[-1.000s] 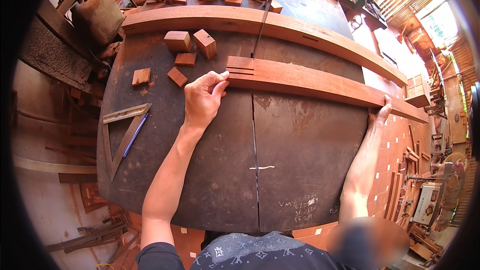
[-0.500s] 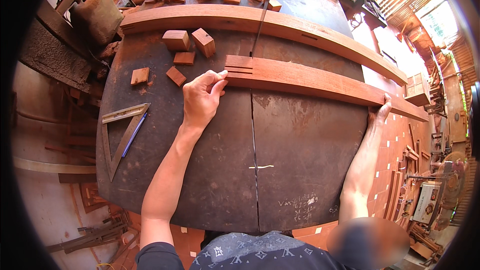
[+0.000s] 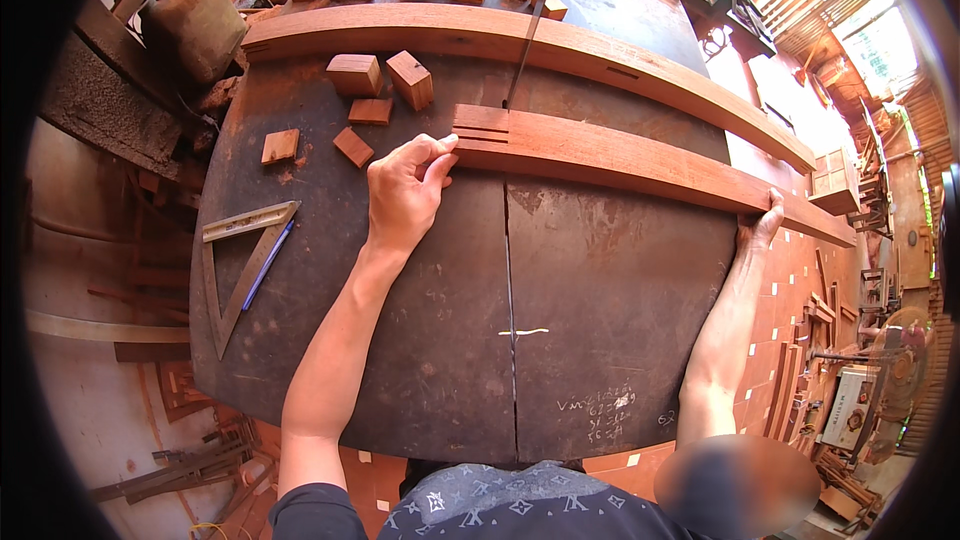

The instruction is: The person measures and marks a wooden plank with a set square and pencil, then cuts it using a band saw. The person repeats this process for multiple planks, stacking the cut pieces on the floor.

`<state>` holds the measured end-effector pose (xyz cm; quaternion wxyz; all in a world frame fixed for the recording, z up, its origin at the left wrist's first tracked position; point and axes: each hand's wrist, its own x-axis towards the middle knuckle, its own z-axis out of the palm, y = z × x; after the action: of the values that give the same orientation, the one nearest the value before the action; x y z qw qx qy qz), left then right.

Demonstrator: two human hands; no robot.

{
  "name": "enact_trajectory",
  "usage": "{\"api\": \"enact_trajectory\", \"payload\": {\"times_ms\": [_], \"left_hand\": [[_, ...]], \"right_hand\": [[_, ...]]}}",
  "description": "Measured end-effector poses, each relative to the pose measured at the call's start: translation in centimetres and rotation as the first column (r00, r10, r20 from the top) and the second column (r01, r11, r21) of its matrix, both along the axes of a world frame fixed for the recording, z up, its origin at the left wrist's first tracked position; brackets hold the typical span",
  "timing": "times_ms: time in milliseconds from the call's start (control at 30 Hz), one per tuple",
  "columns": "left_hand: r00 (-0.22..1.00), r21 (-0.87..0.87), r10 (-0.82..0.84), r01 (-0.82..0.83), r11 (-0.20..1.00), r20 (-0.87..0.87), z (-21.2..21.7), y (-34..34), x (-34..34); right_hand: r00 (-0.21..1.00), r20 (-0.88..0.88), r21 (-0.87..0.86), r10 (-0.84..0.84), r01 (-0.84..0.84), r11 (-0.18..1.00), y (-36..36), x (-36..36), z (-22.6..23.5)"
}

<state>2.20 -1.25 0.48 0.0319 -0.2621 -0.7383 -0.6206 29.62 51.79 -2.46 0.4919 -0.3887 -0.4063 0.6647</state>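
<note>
Timber (image 3: 620, 152), slotted at its left end, is recorded at two o'clock from the view's centre, over the bench (image 3: 440, 340). Its slotted end is pinched by the left hand (image 3: 405, 188); its farther stretch is gripped by the right hand (image 3: 762, 224). A longer beam (image 3: 480, 32) is noted at twelve, wooden blocks (image 3: 354, 75) at eleven, a set square (image 3: 252, 220) at nine.

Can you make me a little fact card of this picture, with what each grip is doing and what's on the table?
Left grip: pinching the slotted end of a reddish-brown beam
Right grip: holding the beam toward its other end
Blade: thin, by the beam's far edge; can't tell if touching
Beyond: a second beam
Table: dark
On its left: triangular square, blue pen beside it
</note>
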Motion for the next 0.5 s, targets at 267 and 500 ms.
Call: {"api": "enact_trajectory", "payload": {"times_ms": [267,500], "left_hand": [[1.000,-0.012,0.022,-0.021,1.000,0.023,0.15,0.15,0.14],[1.000,-0.024,0.022,-0.021,0.999,0.023,0.08,0.24,-0.07]], "right_hand": [[1.000,0.000,0.007,-0.006,0.006,1.000,0.09,0.15,-0.30],[1.000,-0.013,-0.001,-0.009,0.009,1.000,0.33,0.03,-0.30]]}}
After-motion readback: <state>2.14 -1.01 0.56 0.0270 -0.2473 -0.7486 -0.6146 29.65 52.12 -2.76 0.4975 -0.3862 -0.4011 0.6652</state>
